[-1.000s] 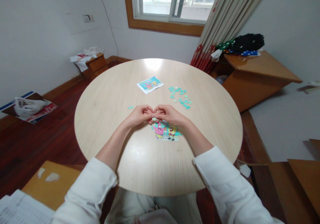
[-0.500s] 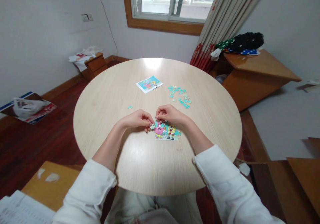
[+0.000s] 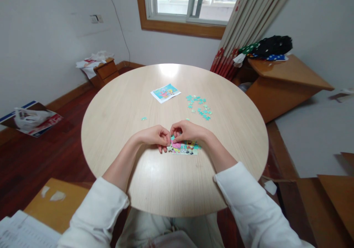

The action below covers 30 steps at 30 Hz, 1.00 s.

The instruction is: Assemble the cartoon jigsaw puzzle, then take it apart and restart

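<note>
The person's left hand [image 3: 157, 135] and right hand [image 3: 188, 130] are close together over the round, pale wood-grain table [image 3: 110, 137]. The partly assembled cardboard jigsaw puzzle, printed with pink and yellow cartoon figures on turquoise [image 3: 190, 145], lies flat on the table directly beneath and beside them. The left hand is curled, thumb and fingers drawn together at the puzzle's left edge; a firm hold on a piece cannot be confirmed. The right hand is half closed over the puzzle's upper left part, its fingertips at the pink figure; whether it grips anything cannot be determined. Beyond the hands lie a white-bordered printed picture sheet [image 3: 166, 93], a scattered group of loose turquoise jigsaw pieces [image 3: 204, 114] to its right, and a small turquoise fragment [image 3: 144, 119] apart on the left.
</note>
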{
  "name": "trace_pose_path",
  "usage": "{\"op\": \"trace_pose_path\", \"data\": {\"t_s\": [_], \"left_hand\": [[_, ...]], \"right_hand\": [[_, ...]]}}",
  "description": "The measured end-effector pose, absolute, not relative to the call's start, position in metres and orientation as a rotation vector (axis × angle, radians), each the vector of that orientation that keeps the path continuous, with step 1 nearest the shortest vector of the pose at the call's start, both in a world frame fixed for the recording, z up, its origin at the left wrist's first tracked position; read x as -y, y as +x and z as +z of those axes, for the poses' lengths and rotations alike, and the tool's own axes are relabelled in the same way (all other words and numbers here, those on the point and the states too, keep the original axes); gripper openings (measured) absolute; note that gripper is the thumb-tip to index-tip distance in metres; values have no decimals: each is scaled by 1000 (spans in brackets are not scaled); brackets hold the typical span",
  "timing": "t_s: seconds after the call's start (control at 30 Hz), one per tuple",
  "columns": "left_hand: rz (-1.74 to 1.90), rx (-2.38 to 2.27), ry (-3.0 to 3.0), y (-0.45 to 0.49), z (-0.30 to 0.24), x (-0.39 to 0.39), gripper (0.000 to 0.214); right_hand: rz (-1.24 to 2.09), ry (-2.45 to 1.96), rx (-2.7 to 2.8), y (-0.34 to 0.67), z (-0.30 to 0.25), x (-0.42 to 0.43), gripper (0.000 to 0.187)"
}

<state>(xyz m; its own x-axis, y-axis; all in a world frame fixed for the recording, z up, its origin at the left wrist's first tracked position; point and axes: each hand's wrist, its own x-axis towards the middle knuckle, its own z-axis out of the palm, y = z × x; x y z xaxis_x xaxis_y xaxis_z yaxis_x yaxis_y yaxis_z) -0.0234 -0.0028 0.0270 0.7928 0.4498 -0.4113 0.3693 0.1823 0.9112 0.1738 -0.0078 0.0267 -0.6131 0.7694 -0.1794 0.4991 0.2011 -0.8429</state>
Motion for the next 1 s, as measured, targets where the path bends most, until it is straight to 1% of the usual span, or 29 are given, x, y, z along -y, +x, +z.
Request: {"op": "trace_pose_path", "data": {"t_s": [0.1, 0.27, 0.63, 1.0], "left_hand": [[85, -715, 1420, -23, 27, 2, 11], [139, -768, 1404, -23, 22, 0, 8], [128, -877, 1414, -18, 23, 4, 13], [70, -862, 1421, -20, 22, 3, 10]], "right_hand": [[1235, -1256, 2239, 174, 27, 7, 12], [1119, -1340, 2208, 177, 21, 3, 8], [1129, -1342, 2221, 177, 24, 4, 7], [1116, -1340, 2237, 176, 24, 4, 6]]}}
